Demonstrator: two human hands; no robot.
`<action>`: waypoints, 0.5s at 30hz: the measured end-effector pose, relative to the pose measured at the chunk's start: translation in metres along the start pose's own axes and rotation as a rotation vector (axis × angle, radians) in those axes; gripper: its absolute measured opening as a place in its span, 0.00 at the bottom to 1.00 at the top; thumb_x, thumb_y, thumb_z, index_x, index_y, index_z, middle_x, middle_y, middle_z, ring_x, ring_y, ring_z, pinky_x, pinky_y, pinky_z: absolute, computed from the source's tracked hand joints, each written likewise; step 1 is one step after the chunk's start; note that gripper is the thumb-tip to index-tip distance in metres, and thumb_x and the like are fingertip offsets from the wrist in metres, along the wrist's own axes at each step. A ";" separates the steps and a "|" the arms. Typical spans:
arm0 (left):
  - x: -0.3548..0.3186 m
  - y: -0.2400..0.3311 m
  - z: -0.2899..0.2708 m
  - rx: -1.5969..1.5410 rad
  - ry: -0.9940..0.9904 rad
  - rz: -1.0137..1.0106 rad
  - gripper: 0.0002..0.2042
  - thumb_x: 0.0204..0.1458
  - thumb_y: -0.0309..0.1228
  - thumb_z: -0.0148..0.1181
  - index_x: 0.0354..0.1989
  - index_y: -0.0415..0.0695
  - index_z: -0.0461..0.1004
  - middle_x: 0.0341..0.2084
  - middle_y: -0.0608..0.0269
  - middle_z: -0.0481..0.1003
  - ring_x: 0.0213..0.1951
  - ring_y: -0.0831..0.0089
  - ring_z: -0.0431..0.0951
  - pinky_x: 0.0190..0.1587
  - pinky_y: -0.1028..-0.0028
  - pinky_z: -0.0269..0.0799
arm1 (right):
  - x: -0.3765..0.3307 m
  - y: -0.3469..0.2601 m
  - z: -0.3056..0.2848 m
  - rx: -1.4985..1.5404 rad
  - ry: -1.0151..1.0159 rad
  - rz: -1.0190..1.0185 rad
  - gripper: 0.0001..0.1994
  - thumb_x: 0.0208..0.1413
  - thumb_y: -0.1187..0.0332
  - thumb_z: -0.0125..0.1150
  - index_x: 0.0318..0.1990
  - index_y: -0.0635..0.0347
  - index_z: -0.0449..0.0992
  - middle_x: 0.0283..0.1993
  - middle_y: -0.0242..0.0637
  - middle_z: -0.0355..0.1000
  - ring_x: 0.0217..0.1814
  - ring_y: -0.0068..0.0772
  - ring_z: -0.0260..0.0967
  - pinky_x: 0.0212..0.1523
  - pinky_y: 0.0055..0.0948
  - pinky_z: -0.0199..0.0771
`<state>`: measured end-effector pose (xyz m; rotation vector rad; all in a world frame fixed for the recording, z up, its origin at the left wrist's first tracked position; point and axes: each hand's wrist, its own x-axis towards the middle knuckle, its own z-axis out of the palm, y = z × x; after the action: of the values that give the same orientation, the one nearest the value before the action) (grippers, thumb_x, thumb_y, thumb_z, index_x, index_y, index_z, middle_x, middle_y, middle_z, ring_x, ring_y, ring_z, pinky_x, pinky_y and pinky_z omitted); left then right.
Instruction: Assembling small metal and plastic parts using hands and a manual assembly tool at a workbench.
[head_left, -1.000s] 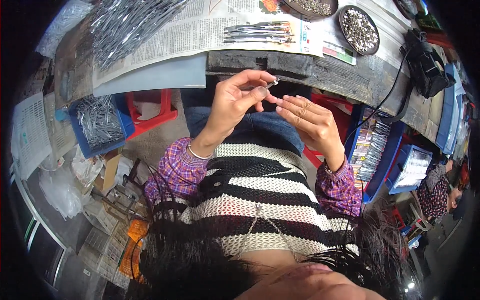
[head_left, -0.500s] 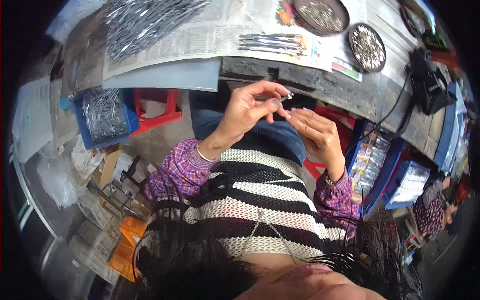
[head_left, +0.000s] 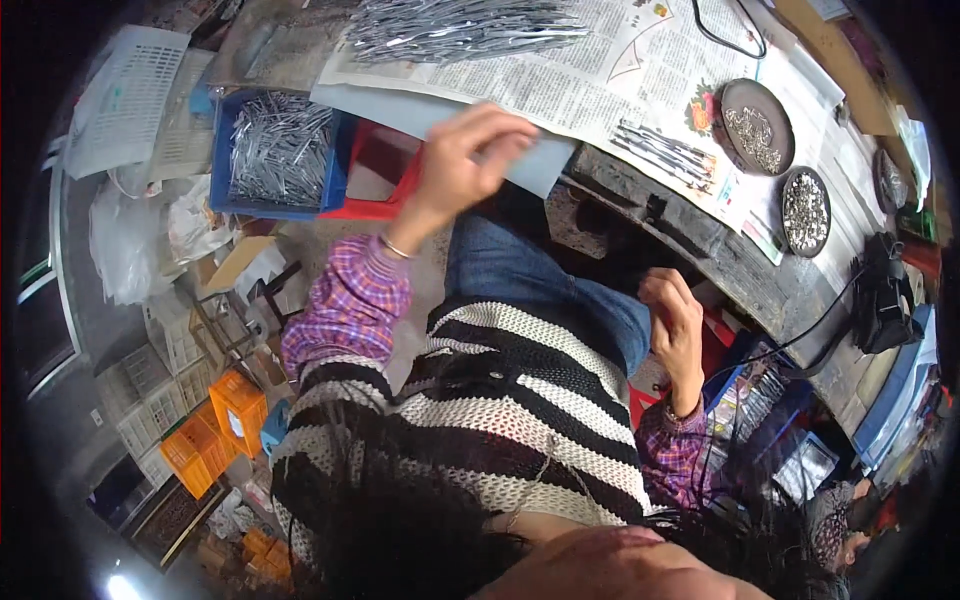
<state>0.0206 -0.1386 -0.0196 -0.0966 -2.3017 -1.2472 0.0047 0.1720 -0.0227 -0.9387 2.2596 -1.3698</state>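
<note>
My left hand (head_left: 468, 160) is raised at the near edge of the workbench, fingers curled over a grey-blue sheet (head_left: 545, 165) that overhangs the edge. Whatever it pinches is hidden by the fingers. My right hand (head_left: 675, 322) hangs lower, over my jeans by the dark bench edge (head_left: 700, 245), its back toward me and fingers bent. A newspaper (head_left: 590, 85) covers the bench, with a heap of thin metal pins (head_left: 450, 28) at the far left and a small bundle of pins (head_left: 665, 155) near the middle.
Two round dishes of small metal parts (head_left: 755, 122) (head_left: 805, 210) sit on the right of the bench. A blue bin of pins (head_left: 280, 150) stands on a red stool (head_left: 380, 205) at left. Orange crates (head_left: 215, 430) are below, a black device with cable (head_left: 880, 295) at right.
My hands have separated. The left hand has gone up and left to the bench edge, and the right hand has dropped toward my lap. My view has swung left.
</note>
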 end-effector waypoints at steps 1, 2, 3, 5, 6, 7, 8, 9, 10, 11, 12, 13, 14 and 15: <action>0.002 -0.012 -0.012 0.121 0.009 0.033 0.01 0.45 0.24 0.59 0.26 0.44 0.76 0.22 0.66 0.75 0.23 0.75 0.74 0.23 0.77 0.65 | 0.002 0.000 0.000 -0.022 -0.003 -0.031 0.14 0.35 0.88 0.47 0.33 0.67 0.68 0.36 0.43 0.67 0.32 0.42 0.68 0.33 0.28 0.69; 0.007 -0.019 -0.013 0.120 0.012 0.033 0.01 0.45 0.24 0.59 0.26 0.44 0.76 0.22 0.66 0.75 0.23 0.75 0.74 0.23 0.77 0.65 | 0.002 0.001 0.001 -0.024 -0.005 -0.032 0.14 0.35 0.88 0.47 0.33 0.67 0.68 0.36 0.43 0.67 0.32 0.42 0.68 0.33 0.28 0.69; 0.010 -0.025 -0.014 0.219 -0.013 0.172 0.01 0.44 0.26 0.61 0.24 0.45 0.75 0.22 0.68 0.74 0.23 0.75 0.74 0.24 0.76 0.65 | 0.002 0.002 0.002 -0.019 -0.008 -0.023 0.14 0.34 0.88 0.46 0.33 0.67 0.68 0.36 0.43 0.67 0.32 0.43 0.68 0.33 0.27 0.69; 0.009 -0.027 -0.007 0.318 -0.036 0.305 0.02 0.42 0.27 0.62 0.22 0.46 0.75 0.21 0.69 0.74 0.23 0.75 0.73 0.25 0.75 0.65 | 0.003 0.003 0.006 -0.016 -0.017 -0.013 0.14 0.34 0.89 0.46 0.32 0.67 0.68 0.35 0.43 0.66 0.32 0.43 0.68 0.33 0.27 0.69; 0.010 -0.021 0.011 0.361 -0.102 0.383 0.04 0.42 0.29 0.63 0.21 0.46 0.74 0.21 0.68 0.73 0.24 0.74 0.72 0.26 0.75 0.64 | 0.004 0.002 0.008 -0.019 -0.022 0.018 0.14 0.33 0.89 0.45 0.31 0.67 0.68 0.35 0.43 0.66 0.33 0.44 0.69 0.33 0.27 0.69; 0.010 -0.018 0.022 0.402 -0.170 0.462 0.06 0.41 0.31 0.64 0.20 0.46 0.73 0.21 0.67 0.73 0.24 0.74 0.71 0.27 0.75 0.63 | 0.004 0.002 0.009 -0.022 -0.025 0.051 0.14 0.33 0.89 0.44 0.31 0.68 0.67 0.35 0.43 0.66 0.33 0.44 0.69 0.33 0.27 0.69; 0.007 -0.022 0.029 0.394 -0.161 0.457 0.06 0.41 0.31 0.65 0.19 0.47 0.73 0.22 0.67 0.74 0.24 0.73 0.72 0.27 0.74 0.62 | 0.005 0.000 0.008 -0.031 -0.022 0.060 0.14 0.33 0.89 0.44 0.31 0.68 0.67 0.35 0.43 0.66 0.33 0.44 0.69 0.33 0.27 0.69; 0.008 -0.024 0.023 0.415 -0.160 0.452 0.06 0.40 0.30 0.65 0.20 0.47 0.73 0.22 0.67 0.74 0.24 0.73 0.73 0.27 0.74 0.62 | 0.006 -0.003 0.008 -0.029 -0.022 0.062 0.14 0.33 0.90 0.44 0.31 0.68 0.67 0.34 0.43 0.65 0.33 0.45 0.69 0.33 0.27 0.69; 0.007 -0.028 0.011 0.435 -0.162 0.448 0.06 0.40 0.30 0.65 0.20 0.47 0.74 0.22 0.67 0.75 0.25 0.73 0.73 0.27 0.74 0.63 | 0.007 -0.004 0.007 -0.027 -0.020 0.064 0.14 0.33 0.90 0.43 0.30 0.68 0.66 0.34 0.44 0.65 0.34 0.45 0.69 0.33 0.26 0.69; 0.002 -0.028 -0.005 0.436 -0.078 0.394 0.05 0.39 0.28 0.66 0.20 0.47 0.74 0.23 0.67 0.75 0.25 0.72 0.74 0.27 0.73 0.63 | 0.009 -0.007 0.007 0.060 -0.036 0.098 0.14 0.32 0.90 0.43 0.30 0.68 0.66 0.35 0.44 0.65 0.34 0.45 0.69 0.34 0.27 0.70; -0.001 -0.032 -0.019 0.463 -0.054 0.363 0.08 0.39 0.30 0.65 0.17 0.47 0.70 0.21 0.69 0.72 0.24 0.72 0.72 0.27 0.71 0.61 | 0.010 -0.001 0.009 0.063 -0.046 0.057 0.14 0.32 0.90 0.43 0.30 0.68 0.67 0.35 0.44 0.65 0.34 0.46 0.69 0.34 0.27 0.70; -0.003 -0.037 -0.026 0.496 -0.051 0.330 0.07 0.40 0.30 0.65 0.18 0.47 0.71 0.21 0.68 0.73 0.25 0.70 0.73 0.27 0.71 0.63 | 0.009 0.005 0.007 0.049 -0.046 0.032 0.14 0.32 0.90 0.43 0.30 0.68 0.67 0.35 0.44 0.65 0.33 0.46 0.69 0.34 0.27 0.70; -0.005 -0.038 -0.031 0.512 -0.025 0.283 0.06 0.39 0.28 0.65 0.18 0.47 0.72 0.21 0.68 0.73 0.25 0.69 0.73 0.27 0.71 0.63 | 0.010 0.006 0.010 0.049 -0.009 0.043 0.14 0.32 0.89 0.43 0.30 0.68 0.67 0.34 0.44 0.64 0.33 0.46 0.68 0.34 0.28 0.70; -0.004 -0.038 -0.034 0.492 -0.027 0.256 0.06 0.38 0.26 0.65 0.19 0.46 0.72 0.21 0.67 0.73 0.24 0.69 0.73 0.26 0.72 0.63 | 0.012 0.005 0.008 0.042 -0.018 0.022 0.14 0.32 0.89 0.43 0.29 0.67 0.68 0.33 0.44 0.64 0.33 0.46 0.68 0.34 0.28 0.69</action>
<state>0.0267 -0.1868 -0.0355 -0.2259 -2.4564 -0.5384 -0.0016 0.1599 -0.0300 -0.9063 2.2128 -1.3890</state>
